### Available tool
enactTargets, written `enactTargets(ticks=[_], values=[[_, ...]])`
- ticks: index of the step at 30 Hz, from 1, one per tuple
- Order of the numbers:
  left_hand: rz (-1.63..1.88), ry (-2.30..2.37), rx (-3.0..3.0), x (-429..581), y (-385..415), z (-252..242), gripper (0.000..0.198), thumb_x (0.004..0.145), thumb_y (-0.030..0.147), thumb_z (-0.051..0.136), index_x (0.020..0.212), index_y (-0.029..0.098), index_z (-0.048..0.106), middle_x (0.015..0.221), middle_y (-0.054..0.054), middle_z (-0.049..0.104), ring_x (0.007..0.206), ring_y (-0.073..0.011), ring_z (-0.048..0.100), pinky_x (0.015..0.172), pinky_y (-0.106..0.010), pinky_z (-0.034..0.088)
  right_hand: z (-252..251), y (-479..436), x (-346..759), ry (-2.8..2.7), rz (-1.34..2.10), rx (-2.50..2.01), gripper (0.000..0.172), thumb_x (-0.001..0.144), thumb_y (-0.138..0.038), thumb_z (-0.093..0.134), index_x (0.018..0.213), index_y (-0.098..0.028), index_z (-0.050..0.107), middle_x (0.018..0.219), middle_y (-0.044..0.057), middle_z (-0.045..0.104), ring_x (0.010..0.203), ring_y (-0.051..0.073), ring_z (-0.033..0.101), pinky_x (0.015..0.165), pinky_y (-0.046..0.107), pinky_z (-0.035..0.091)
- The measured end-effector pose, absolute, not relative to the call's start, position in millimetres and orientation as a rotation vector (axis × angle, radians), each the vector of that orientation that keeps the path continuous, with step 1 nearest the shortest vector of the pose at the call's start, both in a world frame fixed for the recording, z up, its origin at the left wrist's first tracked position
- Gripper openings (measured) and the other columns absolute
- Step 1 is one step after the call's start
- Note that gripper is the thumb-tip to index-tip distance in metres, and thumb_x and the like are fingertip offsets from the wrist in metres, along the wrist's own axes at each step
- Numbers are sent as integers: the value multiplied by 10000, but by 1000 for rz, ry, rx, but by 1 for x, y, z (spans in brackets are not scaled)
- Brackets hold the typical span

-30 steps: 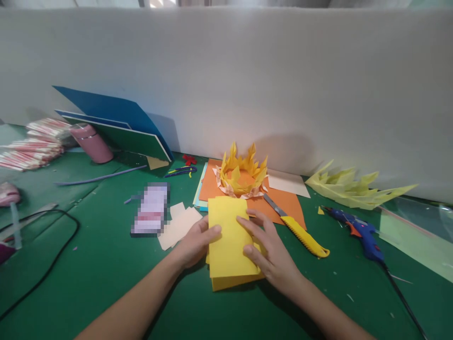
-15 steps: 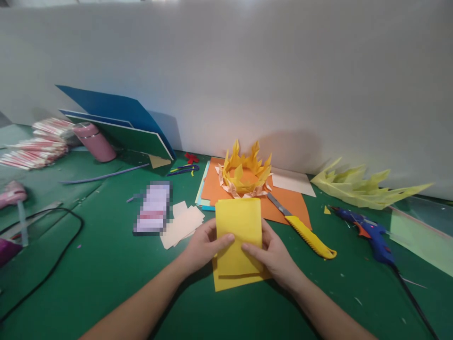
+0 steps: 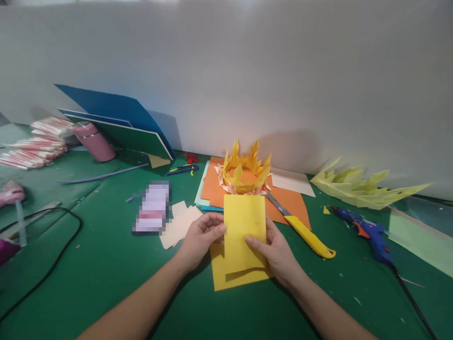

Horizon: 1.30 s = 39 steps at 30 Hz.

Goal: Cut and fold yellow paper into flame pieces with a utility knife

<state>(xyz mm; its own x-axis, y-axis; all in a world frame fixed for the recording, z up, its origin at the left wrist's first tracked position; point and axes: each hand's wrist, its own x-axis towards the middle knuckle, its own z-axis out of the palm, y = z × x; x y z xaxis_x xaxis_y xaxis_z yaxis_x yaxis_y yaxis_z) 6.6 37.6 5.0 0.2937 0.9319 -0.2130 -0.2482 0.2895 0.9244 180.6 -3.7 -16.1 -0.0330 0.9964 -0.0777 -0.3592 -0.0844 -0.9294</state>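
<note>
A yellow rectangular piece of paper is held upright in front of me, above the table. My right hand grips its right side, thumb flat across the front and fingers behind. At the left edge, my left hand is closed, with its thumb tip at the paper's border; some of its fingers are hidden. Beneath the held paper lies another yellow sheet on the green table. Just beyond stands an orange-yellow folded paper crown on orange paper.
A yellow-handled cutter and a blue glue gun with its cord lie to the right, near a pale yellow folded paper piece. On the left are a phone, pale paper pieces, a pink bottle and a black cable.
The held paper has shifted slightly right. My left thumb has slid from its front to its left edge, while my right thumb stays on the front.
</note>
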Motion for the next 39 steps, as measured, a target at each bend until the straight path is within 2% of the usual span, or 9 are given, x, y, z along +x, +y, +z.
enactTargets(ticks=[7,16,30,36,39], values=[[949,950,899,7,39,5,403,490,400,851,681,153,595,589,56,593,488,-53,502,503,-190,419,-9,-6,179,-802,1502,-1019,758,620,-361,816,1271,-250,443,1144,87,683,948,288,682,802,429,572],[955,953,920,7,39,8,409,482,399,856,667,156,584,558,68,575,473,-48,491,494,-185,416,-7,-5,179,-781,1521,-1009,818,598,-347,828,1304,-261,424,1150,86,679,969,299,674,828,450,555],[965,965,1036,5,40,1,327,587,359,805,706,160,575,580,59,549,505,-62,485,506,-192,393,-9,-4,180,-789,1519,-1021,800,610,-344,821,1287,-250,404,1138,92,683,982,291,671,826,430,553],[1104,888,1092,7,40,-1,368,603,315,798,706,189,469,624,75,506,552,-61,471,539,-179,396,-11,-4,180,-764,1532,-1014,809,609,-340,823,1283,-258,383,1133,88,683,980,290,671,819,435,558],[1118,903,1159,7,40,-2,333,619,309,780,693,185,480,627,69,491,541,-60,451,519,-178,387,-11,-4,179,-758,1533,-1015,769,608,-335,824,1246,-255,403,1157,91,671,978,287,672,827,437,555]])
